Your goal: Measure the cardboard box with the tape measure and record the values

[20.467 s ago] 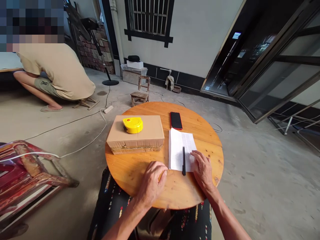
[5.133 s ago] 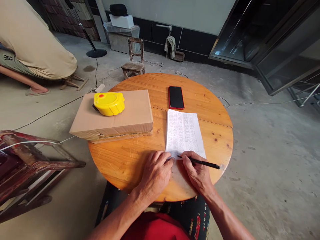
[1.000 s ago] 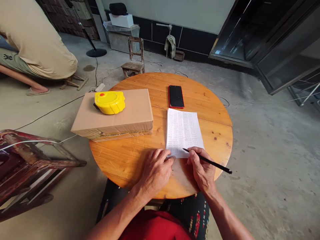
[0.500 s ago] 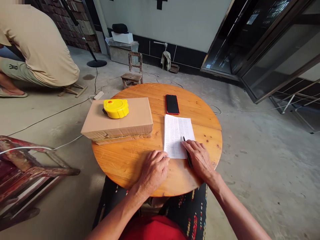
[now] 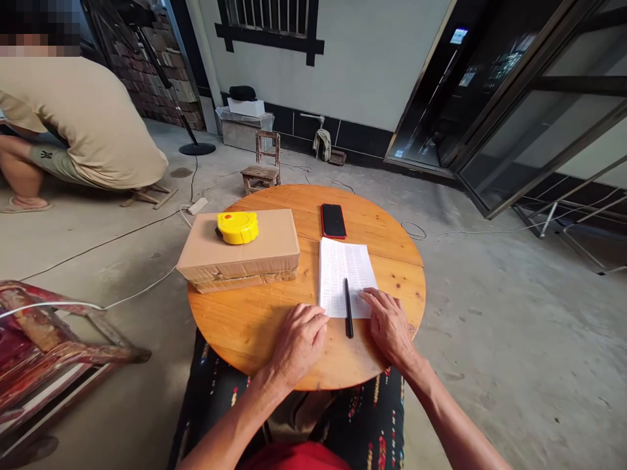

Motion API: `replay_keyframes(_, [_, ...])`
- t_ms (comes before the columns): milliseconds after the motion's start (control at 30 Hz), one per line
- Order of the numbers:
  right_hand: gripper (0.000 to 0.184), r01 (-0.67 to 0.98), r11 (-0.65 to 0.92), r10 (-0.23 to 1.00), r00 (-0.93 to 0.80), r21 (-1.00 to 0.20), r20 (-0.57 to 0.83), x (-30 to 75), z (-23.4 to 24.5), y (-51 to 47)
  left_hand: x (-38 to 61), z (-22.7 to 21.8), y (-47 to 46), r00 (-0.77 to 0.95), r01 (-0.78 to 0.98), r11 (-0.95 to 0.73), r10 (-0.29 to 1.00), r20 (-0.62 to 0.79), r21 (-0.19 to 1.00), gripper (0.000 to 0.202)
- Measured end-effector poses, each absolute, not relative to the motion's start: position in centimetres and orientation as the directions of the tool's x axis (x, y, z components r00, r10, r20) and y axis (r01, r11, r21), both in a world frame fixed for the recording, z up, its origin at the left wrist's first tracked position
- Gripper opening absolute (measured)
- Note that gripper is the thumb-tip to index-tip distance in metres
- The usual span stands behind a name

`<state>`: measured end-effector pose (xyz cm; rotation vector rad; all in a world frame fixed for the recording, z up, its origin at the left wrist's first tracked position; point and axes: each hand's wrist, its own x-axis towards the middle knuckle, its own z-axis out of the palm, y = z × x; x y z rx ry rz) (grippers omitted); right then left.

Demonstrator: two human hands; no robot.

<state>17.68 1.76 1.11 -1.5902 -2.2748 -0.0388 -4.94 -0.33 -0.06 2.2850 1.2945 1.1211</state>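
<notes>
A stack of white printed paper sheets [image 5: 337,264] lies on the round wooden table [image 5: 235,326]. Across its lower part rests a black pen [image 5: 348,308], its lower end over the bare wood. My right hand [image 5: 390,325] lies to the right of the pen, fingers stretched onto the paper's right edge, holding nothing. At the sheets' lower left corner my left hand [image 5: 301,339] rests on the table, fingers loosely bent and touching the corner. A phone with a red case [image 5: 334,220] lies beyond the paper.
On the table's left stands a closed cardboard box [image 5: 259,254] with a yellow tape measure [image 5: 238,228] on top. A small wooden chair [image 5: 262,166] is behind the table. A person [image 5: 93,124] sits at far left. A worn red wooden chair [image 5: 63,346] stands near left; cables cross the floor.
My right hand has let go of the pen, which now lies on the paper left of that hand. The view has tilted upward. My left hand stays by the paper's corner.
</notes>
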Motion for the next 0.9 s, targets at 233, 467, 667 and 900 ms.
replay_keyframes(233, [0.038,0.875,0.437,0.838,-0.311,-0.21,0.448,17.9,1.1,1.9,-7.6,1.6,-2.0,0.191,0.607,-0.523,0.827,0.529,0.598,0.027])
replay_keyframes(467, [0.026,0.78,0.544,0.773,-0.323,-0.309,0.546,12.3,5.8,4.3,-14.3,4.1,-2.1,-0.107,0.693,-0.446,0.713,0.692,0.567,0.028])
replay_keyframes(667, [0.024,0.683,0.629,0.743,-0.388,-0.372,0.545,5.3,10.1,8.8,-20.7,5.1,0.3,-0.48,0.646,-0.223,0.625,0.616,0.73,0.032])
replay_keyframes(900, [0.06,0.633,0.64,0.768,-0.503,-0.436,0.397,-3.3,11.7,14.5,-23.2,4.5,4.1,-0.565,0.175,-0.075,0.809,0.163,0.982,0.055])
